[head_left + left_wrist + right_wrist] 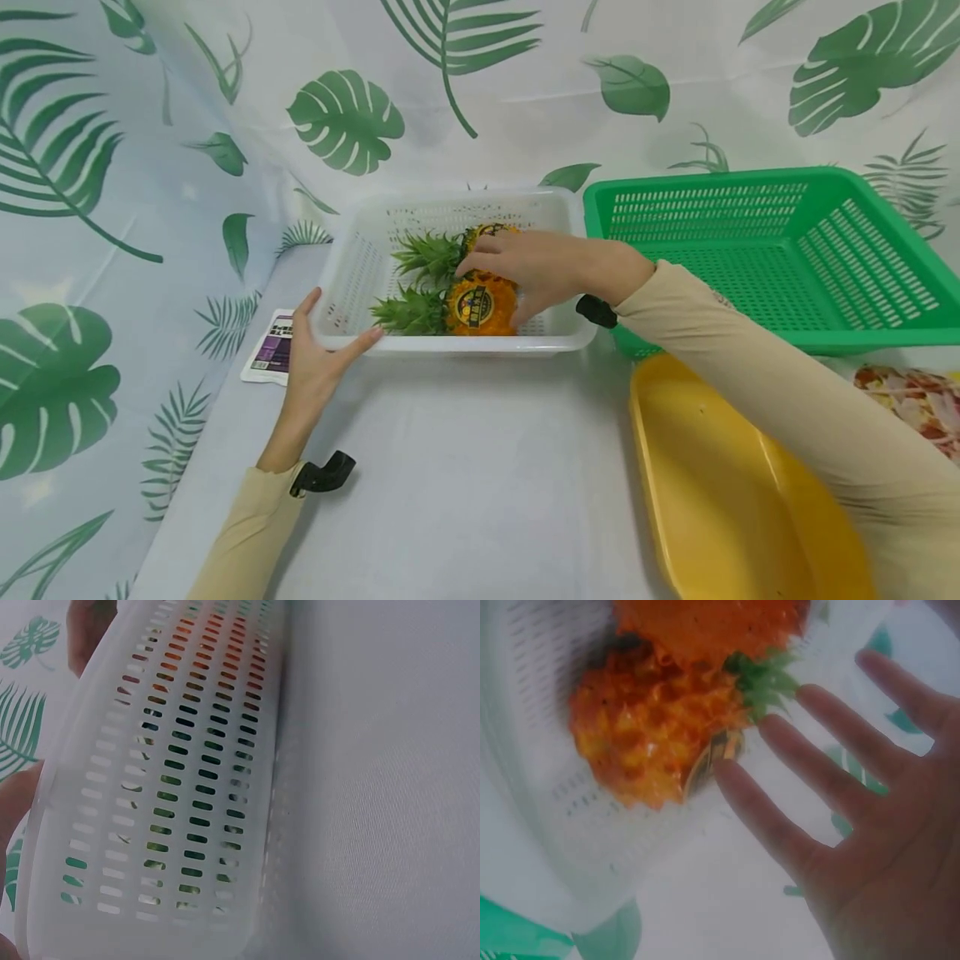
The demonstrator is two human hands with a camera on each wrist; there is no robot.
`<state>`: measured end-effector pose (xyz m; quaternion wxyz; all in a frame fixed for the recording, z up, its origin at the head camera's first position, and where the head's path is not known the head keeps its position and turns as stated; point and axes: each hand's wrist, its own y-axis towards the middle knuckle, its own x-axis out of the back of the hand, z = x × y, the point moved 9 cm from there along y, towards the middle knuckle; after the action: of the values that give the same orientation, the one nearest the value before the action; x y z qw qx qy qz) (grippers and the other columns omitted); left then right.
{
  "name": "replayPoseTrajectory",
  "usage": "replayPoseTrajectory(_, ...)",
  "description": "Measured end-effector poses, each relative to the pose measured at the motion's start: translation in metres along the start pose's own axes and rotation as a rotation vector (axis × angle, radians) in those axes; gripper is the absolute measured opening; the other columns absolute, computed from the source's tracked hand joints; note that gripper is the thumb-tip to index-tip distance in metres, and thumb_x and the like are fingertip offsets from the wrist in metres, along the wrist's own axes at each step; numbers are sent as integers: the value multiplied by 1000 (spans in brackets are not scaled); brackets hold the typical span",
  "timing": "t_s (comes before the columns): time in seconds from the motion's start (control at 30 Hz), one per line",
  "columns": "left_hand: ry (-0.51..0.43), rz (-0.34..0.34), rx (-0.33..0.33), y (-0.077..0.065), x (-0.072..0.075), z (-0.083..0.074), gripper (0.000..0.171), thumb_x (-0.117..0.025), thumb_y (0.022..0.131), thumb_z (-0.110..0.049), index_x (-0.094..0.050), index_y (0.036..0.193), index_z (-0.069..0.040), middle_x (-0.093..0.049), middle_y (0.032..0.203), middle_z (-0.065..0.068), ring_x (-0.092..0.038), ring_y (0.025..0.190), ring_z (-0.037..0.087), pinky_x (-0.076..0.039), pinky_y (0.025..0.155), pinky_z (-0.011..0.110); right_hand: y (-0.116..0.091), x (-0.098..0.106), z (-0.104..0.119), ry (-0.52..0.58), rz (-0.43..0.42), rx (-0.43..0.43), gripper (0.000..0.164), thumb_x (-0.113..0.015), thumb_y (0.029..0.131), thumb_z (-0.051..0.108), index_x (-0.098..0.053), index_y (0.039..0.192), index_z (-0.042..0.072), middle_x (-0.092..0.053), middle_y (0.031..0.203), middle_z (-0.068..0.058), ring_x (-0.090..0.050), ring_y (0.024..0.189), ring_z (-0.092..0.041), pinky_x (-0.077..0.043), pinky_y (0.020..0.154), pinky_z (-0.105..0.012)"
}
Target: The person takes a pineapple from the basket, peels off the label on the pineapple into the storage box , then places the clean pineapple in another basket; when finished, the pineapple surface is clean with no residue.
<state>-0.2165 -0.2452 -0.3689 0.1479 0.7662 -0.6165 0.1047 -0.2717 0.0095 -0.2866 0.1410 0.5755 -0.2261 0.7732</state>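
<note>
Two orange pineapples with spiky green tops lie side by side in a white perforated plastic basket. The nearer pineapple shows a round dark label; the farther one is partly covered by my right hand. That hand reaches over the pineapples from the right, and the right wrist view shows its fingers straight and spread beside the fruit. My left hand holds the basket's near left corner, thumb over the front rim and a finger along the left side.
Right of the white basket stands a green perforated basket. A yellow tray lies in front of it, under my right forearm. A white and purple packet lies at the left, and a patterned packet at the far right.
</note>
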Motion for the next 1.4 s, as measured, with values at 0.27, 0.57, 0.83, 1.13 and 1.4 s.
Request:
replayPoseTrajectory(0.27, -7, 2, 18, 0, 2, 3, 108, -87, 87, -20, -14, 167, -10, -36, 159, 20, -43, 139, 35, -34, 115, 54, 16, -11, 4, 23, 84, -13, 92, -92, 83, 24, -41, 159, 14, -44, 153, -13, -47, 136, -33, -45, 110, -50)
replayPoseTrajectory(0.57, 13, 1, 23, -1, 5, 2, 108, -86, 88, -21, -14, 167, -12, -36, 158, 20, -44, 137, 35, -34, 114, 54, 33, -24, 6, 5, 180, -28, 97, -90, 84, 19, -34, 163, 15, -38, 158, -14, -46, 137, -32, -50, 104, -46)
replayPoseTrajectory(0.83, 6, 13, 22, -1, 5, 0, 107, -86, 88, -20, -13, 167, -13, -37, 157, 21, -44, 137, 35, -34, 115, 55, 36, -31, 5, -4, 189, -9, 97, -88, 87, 25, -31, 164, 14, -38, 157, -15, -40, 144, -33, -41, 115, -50)
replayPoseTrajectory(1.13, 7, 29, 13, 1, 0, 0, 108, -86, 87, -21, -13, 167, -13, -37, 158, 20, -43, 139, 36, -33, 116, 55, 36, -39, -2, 59, 204, -30, 101, -90, 86, 24, -28, 165, 14, -32, 161, -15, -39, 145, -34, -41, 115, -51)
replayPoseTrajectory(1.4, 9, 28, 22, 1, -1, 1, 108, -86, 87, -21, -13, 167, -13, -36, 158, 20, -43, 139, 36, -33, 116, 55, 38, -42, -2, 43, 211, -30, 103, -91, 84, 23, -27, 165, 13, -32, 161, -15, -36, 147, -33, -39, 117, -52)
